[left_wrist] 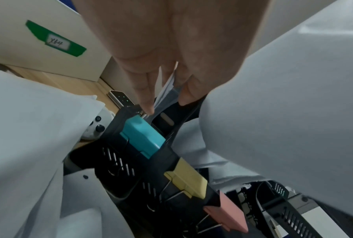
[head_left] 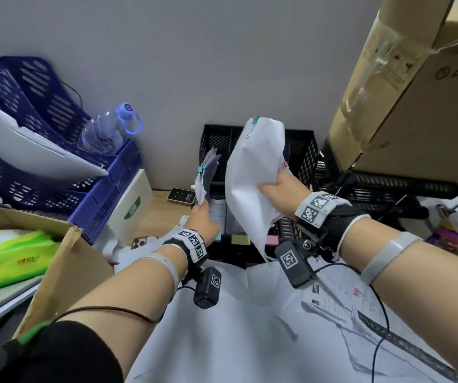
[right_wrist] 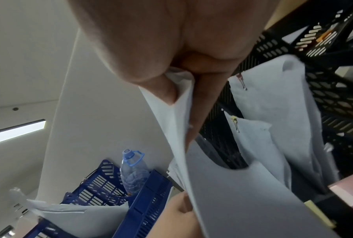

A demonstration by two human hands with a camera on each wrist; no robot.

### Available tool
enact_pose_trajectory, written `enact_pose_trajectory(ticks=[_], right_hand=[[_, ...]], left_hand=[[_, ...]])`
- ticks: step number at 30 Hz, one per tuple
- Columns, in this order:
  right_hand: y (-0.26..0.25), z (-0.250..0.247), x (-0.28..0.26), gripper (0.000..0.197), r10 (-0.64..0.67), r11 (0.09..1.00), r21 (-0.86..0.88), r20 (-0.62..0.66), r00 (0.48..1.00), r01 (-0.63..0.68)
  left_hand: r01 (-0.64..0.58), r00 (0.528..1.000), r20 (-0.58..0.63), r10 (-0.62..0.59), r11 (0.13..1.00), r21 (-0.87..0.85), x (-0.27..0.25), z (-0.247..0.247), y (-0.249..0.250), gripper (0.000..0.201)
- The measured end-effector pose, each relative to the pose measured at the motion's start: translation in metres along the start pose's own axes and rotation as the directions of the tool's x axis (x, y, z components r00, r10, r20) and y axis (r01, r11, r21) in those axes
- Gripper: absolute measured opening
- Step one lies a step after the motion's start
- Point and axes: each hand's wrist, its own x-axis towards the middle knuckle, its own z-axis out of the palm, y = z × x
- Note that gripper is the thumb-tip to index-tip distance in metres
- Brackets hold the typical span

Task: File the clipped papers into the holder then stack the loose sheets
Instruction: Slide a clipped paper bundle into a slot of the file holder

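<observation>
Both hands grip clipped papers above the black holder [head_left: 302,150] at the tabletop's far side, left hand [head_left: 204,219] pinching a small bundle [head_left: 207,172], right hand [head_left: 283,189] clutching a larger, bowed sheaf [head_left: 252,172] that could snag on a divider.

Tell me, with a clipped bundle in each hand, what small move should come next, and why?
Probably lower the left hand so its teal-clipped bundle slides into the black holder just behind it. The teal label clip marks that left slot; pink- and yellow-clipped bundles already stand in other slots.
</observation>
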Motion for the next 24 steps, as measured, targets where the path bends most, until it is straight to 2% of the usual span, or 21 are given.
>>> enact_pose_trajectory(ticks=[2,4,7,9,12,15,18,20,21,23,24], right_hand=[[-0.006,0.013,0.015,0.034,0.044,0.998,0.044,-0.048,0.998,-0.042],[-0.012,0.025,0.027,0.035,0.112,0.992,0.071,-0.039,0.993,-0.109],[-0.026,0.034,0.042,0.035,0.186,0.981,-0.06,0.007,0.983,-0.185],[-0.039,0.034,0.049,0.028,0.171,0.982,-0.084,0.029,0.985,-0.168],[-0.054,0.032,0.058,0.017,0.136,0.989,-0.068,0.036,0.99,-0.133],[-0.057,0.038,0.06,0.014,0.197,0.98,-0.035,0.137,0.971,-0.194],[-0.05,0.048,0.058,0.012,0.301,0.95,0.011,0.239,0.923,-0.312],[-0.048,0.055,0.06,0.01,0.285,0.945,0.108,0.19,0.939,-0.308],[-0.046,0.058,0.065,0.011,0.24,0.962,0.102,0.13,0.962,-0.254],[-0.038,0.062,0.072,0.012,0.206,0.977,0.05,0.062,0.977,-0.209],[-0.036,0.063,0.073,0.012,0.237,0.969,0.058,0.074,0.969,-0.241]], left_hand=[[-0.01,1.0,0.011,0.01,1.0,-0.016,0.008,-0.003,-0.01,0.079],[-0.033,0.999,0.007,0.033,0.999,-0.012,0.003,-0.012,-0.006,0.083],[-0.079,0.997,0.025,0.079,0.997,-0.019,-0.003,-0.024,-0.002,0.073],[-0.076,0.996,0.038,0.078,0.996,-0.039,-0.004,-0.028,-0.002,0.067],[-0.054,0.996,0.074,0.058,0.997,-0.048,-0.003,-0.031,-0.006,0.071],[-0.061,0.994,0.086,0.066,0.997,-0.056,-0.001,-0.033,-0.005,0.084],[-0.062,0.994,0.088,0.067,0.996,-0.056,0.01,-0.029,-0.013,0.073],[-0.068,0.994,0.08,0.074,0.994,-0.082,0.028,-0.021,-0.026,0.063],[-0.08,0.993,0.076,0.086,0.994,-0.075,0.033,-0.019,-0.029,0.058],[-0.099,0.992,0.076,0.101,0.995,-0.032,0.019,-0.028,-0.018,0.06],[-0.099,0.992,0.08,0.099,0.995,-0.012,0.013,-0.03,-0.014,0.064]])
